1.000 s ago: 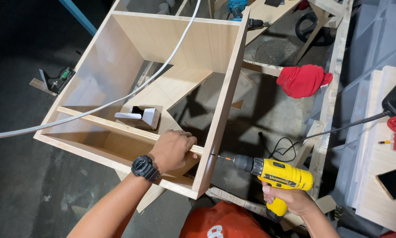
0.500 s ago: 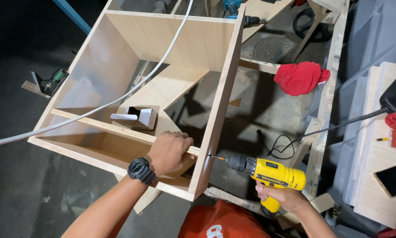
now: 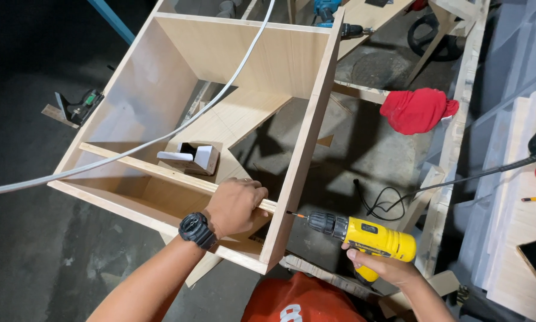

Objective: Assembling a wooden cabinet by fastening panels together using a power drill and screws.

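Plywood cabinet (image 3: 232, 77) lay tilted across a rough frame of wooden beams (image 3: 453, 125), its open side facing up at the head camera. The left hand (image 3: 235, 206), with a black watch (image 3: 197, 230) on the wrist, was closed over a thin wooden rail (image 3: 142, 167) inside the cabinet, close to the right side panel (image 3: 303, 149). The right hand (image 3: 381, 267) gripped a yellow drill (image 3: 369, 235), its bit touching that panel's outer face. A white cable (image 3: 160, 138) crossed the cabinet, and a red cloth (image 3: 417, 110) lay nearby.
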